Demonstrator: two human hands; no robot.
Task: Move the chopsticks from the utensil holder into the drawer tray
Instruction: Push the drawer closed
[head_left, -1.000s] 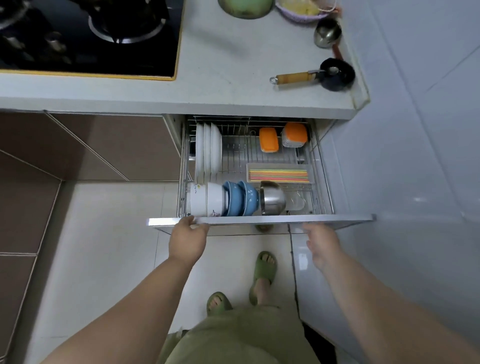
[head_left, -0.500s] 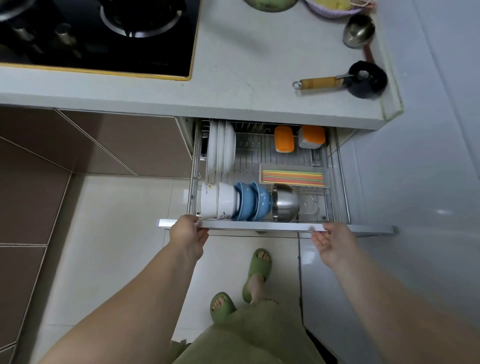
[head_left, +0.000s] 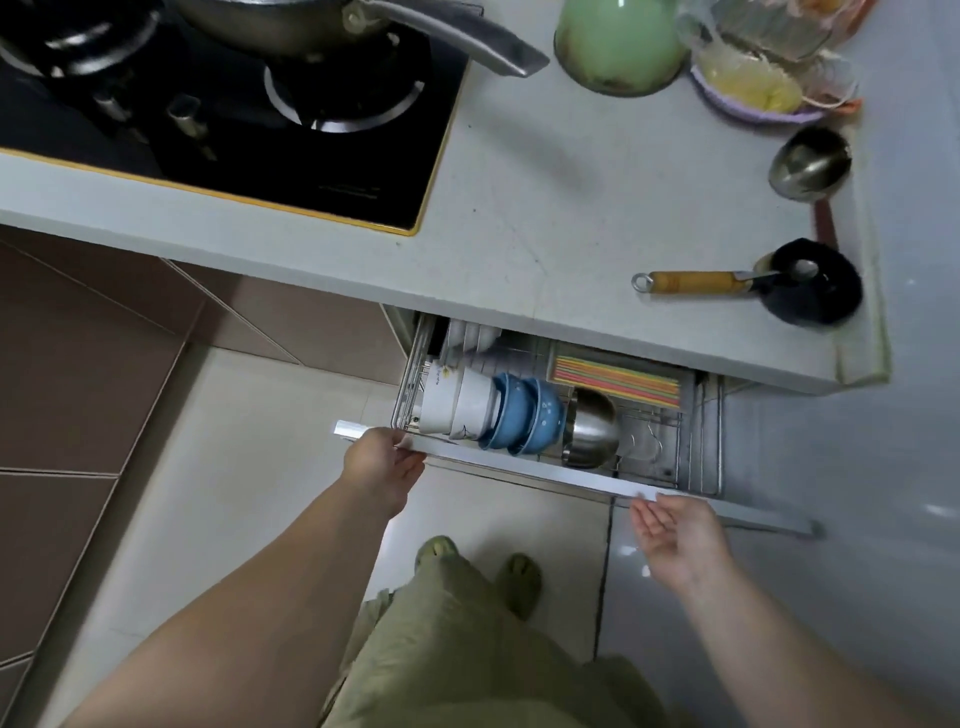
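Note:
Colourful chopsticks (head_left: 618, 381) lie flat in a clear tray (head_left: 687, 385) inside the wire drawer (head_left: 707, 441) under the counter. The drawer is about half out, its back part hidden beneath the countertop. My left hand (head_left: 382, 460) grips the left end of the drawer's white front panel (head_left: 524, 467). My right hand (head_left: 678, 535) sits just below the panel's right part, palm up and fingers spread, its fingertips touching the edge. No utensil holder is in view.
White bowls (head_left: 457, 402), blue bowls (head_left: 527, 415) and a steel bowl (head_left: 592, 426) stand in the drawer's front row. On the counter (head_left: 545, 218) are a black hob (head_left: 218, 119), a green pot (head_left: 618, 44), a ladle (head_left: 808, 166) and a small black pan (head_left: 810, 283). My feet in green slippers (head_left: 517, 582) stand below.
The drawer has slid inward, so the plates and orange containers at the back are now under the counter. My right hand opened and dropped just below the front panel.

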